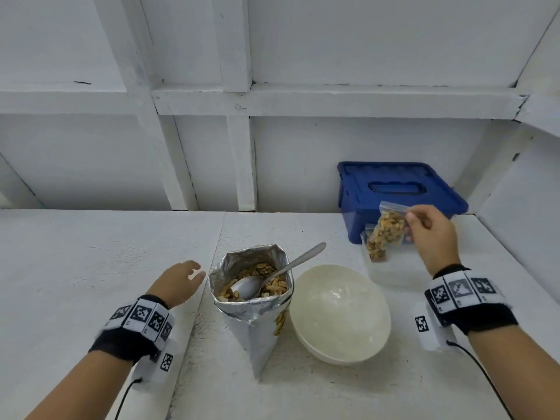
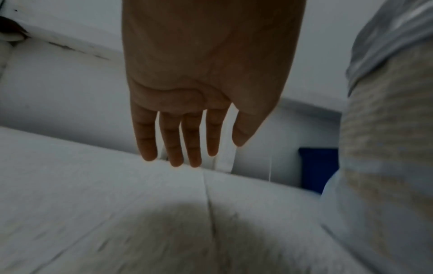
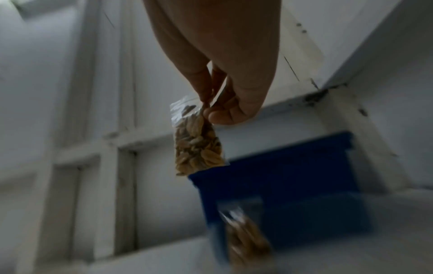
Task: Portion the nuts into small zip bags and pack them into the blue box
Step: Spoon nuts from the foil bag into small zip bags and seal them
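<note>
The right hand [image 1: 430,234] pinches a filled bag [image 1: 391,227] by its top so it hangs clear near the lidded blue box [image 1: 394,189], probably for packing, while the left hand's [image 1: 178,283] grip is slack and empty above the bench [image 1: 91,253].

Foil nut pouch [image 1: 257,310] upright on the desk [image 1: 91,253], top open, mixed nuts [image 1: 266,275] visible inside. Filled zip bag [image 1: 391,225], clear, packed with pale and brown nuts, hanging upright by its top edge in front of the blue box [image 1: 397,195]. Second filled zip bag [image 1: 375,245] just below and left of it, leaning at the box's front. Box at the desk's back right, lid on.
</note>
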### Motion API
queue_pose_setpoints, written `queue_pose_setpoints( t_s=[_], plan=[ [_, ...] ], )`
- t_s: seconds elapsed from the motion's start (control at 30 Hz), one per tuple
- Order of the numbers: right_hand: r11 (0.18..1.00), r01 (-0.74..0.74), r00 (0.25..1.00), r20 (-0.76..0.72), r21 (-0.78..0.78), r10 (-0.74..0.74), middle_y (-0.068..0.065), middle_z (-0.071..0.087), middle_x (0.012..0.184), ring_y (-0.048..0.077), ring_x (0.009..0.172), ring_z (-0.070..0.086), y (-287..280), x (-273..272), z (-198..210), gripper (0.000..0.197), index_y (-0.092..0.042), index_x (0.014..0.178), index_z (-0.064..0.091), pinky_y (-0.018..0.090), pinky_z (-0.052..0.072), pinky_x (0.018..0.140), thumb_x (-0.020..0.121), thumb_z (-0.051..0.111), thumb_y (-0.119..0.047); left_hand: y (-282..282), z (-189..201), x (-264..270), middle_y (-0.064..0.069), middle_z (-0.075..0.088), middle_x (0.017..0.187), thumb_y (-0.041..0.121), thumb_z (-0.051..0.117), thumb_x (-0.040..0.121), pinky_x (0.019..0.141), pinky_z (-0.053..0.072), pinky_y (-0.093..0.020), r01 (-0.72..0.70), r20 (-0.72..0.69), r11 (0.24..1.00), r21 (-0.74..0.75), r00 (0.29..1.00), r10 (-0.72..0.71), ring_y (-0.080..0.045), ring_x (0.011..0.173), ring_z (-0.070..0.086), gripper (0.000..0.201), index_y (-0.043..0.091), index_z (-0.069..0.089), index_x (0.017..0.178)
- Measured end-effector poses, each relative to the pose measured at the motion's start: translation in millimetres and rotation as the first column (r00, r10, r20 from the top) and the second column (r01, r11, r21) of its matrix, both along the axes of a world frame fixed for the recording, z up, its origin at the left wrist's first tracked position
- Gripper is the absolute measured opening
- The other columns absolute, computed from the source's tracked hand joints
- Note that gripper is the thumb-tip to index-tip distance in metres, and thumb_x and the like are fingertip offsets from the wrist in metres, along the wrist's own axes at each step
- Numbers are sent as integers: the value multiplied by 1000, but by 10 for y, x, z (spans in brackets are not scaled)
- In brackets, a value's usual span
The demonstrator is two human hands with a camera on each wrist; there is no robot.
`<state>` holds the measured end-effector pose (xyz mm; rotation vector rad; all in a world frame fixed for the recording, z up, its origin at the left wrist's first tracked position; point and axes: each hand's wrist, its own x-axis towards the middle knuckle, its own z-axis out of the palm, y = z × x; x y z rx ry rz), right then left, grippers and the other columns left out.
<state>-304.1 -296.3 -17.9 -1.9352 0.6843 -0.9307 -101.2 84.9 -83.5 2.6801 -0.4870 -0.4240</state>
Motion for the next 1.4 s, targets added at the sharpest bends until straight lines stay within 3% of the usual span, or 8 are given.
queue_pose_setpoints(
  t_s=[0.2, 0.6, 0.77, 0.87, 1.0, 1.1, 1.17, 1.4],
  plan=[
    [998, 54, 966, -256, 41, -42, 12, 63, 88, 33, 87, 62, -221, 74, -566, 11, -15, 90, 57, 47, 52, 82, 92, 50, -7, 187, -451, 84, -9, 25, 151, 46, 49, 88, 112, 26, -44, 36, -80, 983, 180, 997, -22, -29, 138, 24, 61, 22, 31, 142],
    [993, 78, 865, -500, 92, -22, 21, 50, 132, 35, 120, 47, -46, 44, -452, 50, -4, 138, 36, 37, 38, 97, 92, 53, -12, 176, -463, 56, -10, 1, 156, 53, 46, 89, 115, 15, -46, 108, -71, 956, 273, 993, -92, -28, 143, 5, 75, 24, 10, 148],
    [977, 15, 917, -387, -213, -99, 20, 48, 127, 33, 118, 42, 236, -79, -305, 46, -4, 130, 44, 37, 35, 98, 88, 59, -10, 182, -452, 35, -11, 2, 156, 53, 45, 89, 115, 15, -46, 107, -67, 955, 276, 994, -92, -28, 144, 5, 74, 23, 11, 148],
    [937, -183, 932, -356, -299, 68, 6, 54, 112, 18, 102, 51, 665, -184, -209, 29, -10, 117, 56, 27, 40, 90, 89, 57, -16, 171, -439, 15, -11, 3, 156, 52, 45, 90, 115, 16, -47, 113, -66, 953, 280, 993, -98, -29, 143, 6, 73, 22, 12, 147],
    [831, -530, 714, -619, -172, 327, -6, 55, 112, 5, 97, 51, 1092, -254, -292, 36, -21, 121, 55, 23, 44, 90, 88, 58, -36, 145, -403, -12, -9, 5, 156, 51, 46, 90, 114, 18, -48, 99, -54, 956, 275, 995, -87, -31, 142, 9, 72, 21, 14, 147],
    [742, -669, 419, -847, -46, 326, 0, 43, 138, 16, 124, 40, 1216, -227, -449, 65, -24, 139, 37, 28, 35, 101, 83, 59, -49, 134, -380, -35, -8, 4, 156, 51, 45, 90, 114, 18, -48, 86, -51, 958, 274, 996, -75, -31, 142, 8, 71, 21, 15, 147],
    [733, -680, 334, -898, -18, 287, 0, 43, 138, 19, 124, 41, 1253, -212, -514, 62, -24, 139, 37, 30, 37, 99, 85, 58, -47, 130, -364, -51, -8, 3, 156, 52, 45, 90, 115, 16, -48, 82, -59, 959, 271, 996, -68, -31, 143, 6, 72, 22, 14, 147],
    [797, -597, 507, -812, -89, 289, 5, 67, 97, 22, 91, 61, 1199, -226, -527, 24, -16, 101, 60, 32, 48, 76, 96, 41, -28, 116, -338, -77, -7, 2, 157, 54, 44, 90, 115, 15, -48, 65, -68, 957, 282, 997, -47, -30, 143, 5, 72, 24, 13, 148]
  ],
)
